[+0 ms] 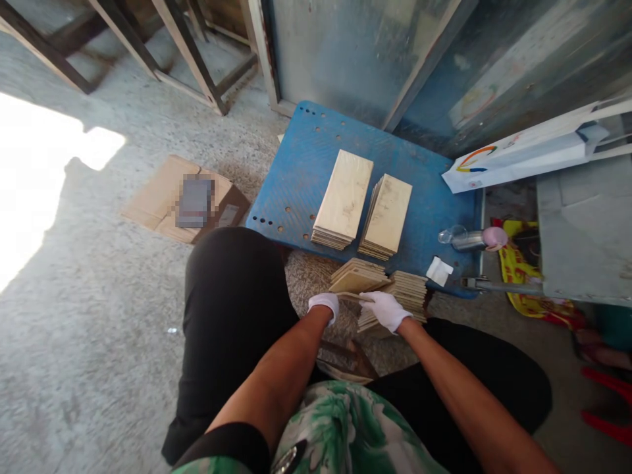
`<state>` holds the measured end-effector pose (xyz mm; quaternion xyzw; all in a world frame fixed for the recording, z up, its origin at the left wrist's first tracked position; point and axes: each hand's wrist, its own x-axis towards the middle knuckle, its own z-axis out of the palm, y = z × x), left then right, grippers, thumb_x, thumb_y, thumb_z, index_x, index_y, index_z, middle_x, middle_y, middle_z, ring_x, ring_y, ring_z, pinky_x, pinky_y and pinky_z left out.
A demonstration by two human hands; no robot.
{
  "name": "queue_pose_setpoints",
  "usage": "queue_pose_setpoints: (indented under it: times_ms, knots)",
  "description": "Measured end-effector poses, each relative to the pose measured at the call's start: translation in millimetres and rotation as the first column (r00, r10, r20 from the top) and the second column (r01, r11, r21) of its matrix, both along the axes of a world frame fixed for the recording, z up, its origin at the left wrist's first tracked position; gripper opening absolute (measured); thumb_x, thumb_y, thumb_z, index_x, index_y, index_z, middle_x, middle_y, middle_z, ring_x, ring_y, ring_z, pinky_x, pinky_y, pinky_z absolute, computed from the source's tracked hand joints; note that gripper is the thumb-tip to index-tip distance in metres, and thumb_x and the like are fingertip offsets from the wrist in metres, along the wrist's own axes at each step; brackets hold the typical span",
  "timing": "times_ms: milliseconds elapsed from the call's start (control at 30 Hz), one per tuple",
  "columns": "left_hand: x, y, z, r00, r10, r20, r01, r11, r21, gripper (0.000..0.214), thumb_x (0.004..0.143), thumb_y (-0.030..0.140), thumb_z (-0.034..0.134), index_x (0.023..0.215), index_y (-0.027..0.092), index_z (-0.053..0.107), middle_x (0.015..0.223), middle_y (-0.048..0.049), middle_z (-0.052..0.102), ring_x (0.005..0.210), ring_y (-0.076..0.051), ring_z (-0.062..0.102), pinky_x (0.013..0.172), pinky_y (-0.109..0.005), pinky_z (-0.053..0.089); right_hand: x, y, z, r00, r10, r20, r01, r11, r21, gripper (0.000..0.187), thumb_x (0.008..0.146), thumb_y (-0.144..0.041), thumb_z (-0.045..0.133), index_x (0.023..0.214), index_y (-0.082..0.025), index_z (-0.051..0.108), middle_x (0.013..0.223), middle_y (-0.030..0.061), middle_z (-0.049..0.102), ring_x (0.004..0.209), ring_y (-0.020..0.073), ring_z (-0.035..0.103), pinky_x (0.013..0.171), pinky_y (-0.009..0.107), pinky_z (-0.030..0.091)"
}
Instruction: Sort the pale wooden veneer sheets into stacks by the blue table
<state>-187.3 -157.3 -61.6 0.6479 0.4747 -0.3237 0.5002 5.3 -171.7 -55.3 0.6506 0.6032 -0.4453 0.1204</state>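
A thin wooden board (351,297) is held nearly edge-on between my two white-gloved hands, low in front of my lap. My left hand (324,307) grips its left end, and my right hand (386,311) pinches its right end. Just beyond the board, a stack of similar boards (359,276) sits below the blue platform's edge, its top piece lying askew. Under and beside my right hand stands another stack of boards (409,289). Two neat stacks, a larger left one (344,194) and a right one (388,214), rest on the blue platform (291,171).
A cardboard box (153,194) with a blurred dark item on it stands on the floor at left. On the platform's right lie a metal bottle (468,240) and a crumpled white paper (439,270). A white bag (523,155) leans beyond. Wooden frames (192,59) stand at the back.
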Motion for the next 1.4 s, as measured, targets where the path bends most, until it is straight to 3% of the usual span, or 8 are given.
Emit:
queue_pose_setpoints:
  times_ms: [400,667,800,900,967,1100,1267,1400]
  knots:
    - [12,4,-7.7,0.998,-0.055,-0.032,0.054,0.998,-0.029,0.033,0.092,0.032,0.066,0.119,0.015,0.063,0.124,-0.0101,0.064,0.111,-0.023,0.063,0.092,-0.043,0.055,11,10,-28.7,0.996,-0.055,0.069,0.044,0.987,0.153,0.032,0.086,-0.028,0.069,0.116,-0.020,0.075,0.123,0.0080,0.071,0.118,0.0229,0.064,0.108,0.032,0.044]
    - [17,6,-4.5,0.999,-0.028,-0.028,0.028,1.000,-0.010,0.034,0.092,0.033,0.065,0.120,0.014,0.063,0.123,-0.0105,0.064,0.110,-0.023,0.064,0.092,-0.043,0.055,26,11,-4.0,0.989,-0.137,0.050,0.113,0.935,0.335,0.029,0.095,-0.034,0.054,0.114,-0.025,0.075,0.122,0.0020,0.072,0.114,0.0183,0.064,0.107,0.030,0.044]
    - [18,6,-4.0,1.000,-0.011,-0.013,0.011,1.000,0.002,0.034,0.093,0.034,0.065,0.121,0.015,0.062,0.123,-0.0102,0.064,0.110,-0.023,0.064,0.092,-0.044,0.055,36,26,15.7,0.950,-0.309,0.042,0.266,0.873,0.409,0.036,0.095,-0.041,0.050,0.118,-0.025,0.072,0.127,0.0017,0.069,0.119,0.0193,0.062,0.110,0.031,0.042]
    - [20,6,-4.8,1.000,-0.004,-0.005,0.004,1.000,0.007,0.034,0.092,0.034,0.065,0.120,0.014,0.063,0.122,-0.0103,0.065,0.109,-0.023,0.064,0.092,-0.044,0.055,36,49,31.7,0.889,-0.454,0.056,0.383,0.805,0.454,0.050,0.094,-0.049,0.048,0.133,-0.021,0.062,0.132,0.0056,0.066,0.122,0.0208,0.060,0.110,0.033,0.042]
    - [21,6,-5.5,1.000,-0.002,0.009,0.002,1.000,0.009,0.034,0.092,0.035,0.065,0.119,0.014,0.063,0.122,-0.0103,0.065,0.110,-0.023,0.064,0.093,-0.044,0.055,31,67,42.2,0.846,-0.522,0.109,0.422,0.781,0.461,0.070,0.090,-0.058,0.053,0.147,-0.017,0.048,0.138,0.0107,0.061,0.125,0.0242,0.058,0.110,0.036,0.042]
    - [22,6,-6.2,0.999,0.000,0.037,-0.001,1.000,0.014,0.033,0.093,0.034,0.064,0.119,0.015,0.064,0.123,-0.0101,0.065,0.112,-0.023,0.064,0.095,-0.045,0.054,8,100,57.3,0.793,-0.530,0.299,0.390,0.820,0.419,0.110,0.076,-0.075,0.061,0.157,-0.010,0.027,0.148,0.0224,0.047,0.134,0.0352,0.048,0.113,0.043,0.037]
    - [22,5,-3.6,0.998,0.025,0.057,-0.026,0.999,0.027,0.037,0.093,0.037,0.064,0.121,0.013,0.065,0.126,-0.0126,0.067,0.116,-0.024,0.064,0.099,-0.046,0.053,-22,127,56.9,0.790,-0.513,0.334,0.394,0.844,0.365,0.127,0.069,-0.081,0.063,0.157,-0.002,0.016,0.149,0.0271,0.041,0.135,0.0376,0.045,0.113,0.042,0.037]
    - [22,6,1.2,0.993,0.067,0.095,-0.071,0.997,0.043,0.042,0.091,0.036,0.061,0.123,0.010,0.067,0.127,-0.0200,0.068,0.121,-0.030,0.063,0.100,-0.040,0.052,-36,142,51.8,0.766,-0.530,0.365,0.458,0.847,0.269,0.139,0.062,-0.088,0.060,0.158,-0.001,0.008,0.147,0.0321,0.039,0.131,0.0409,0.049,0.108,0.047,0.041]
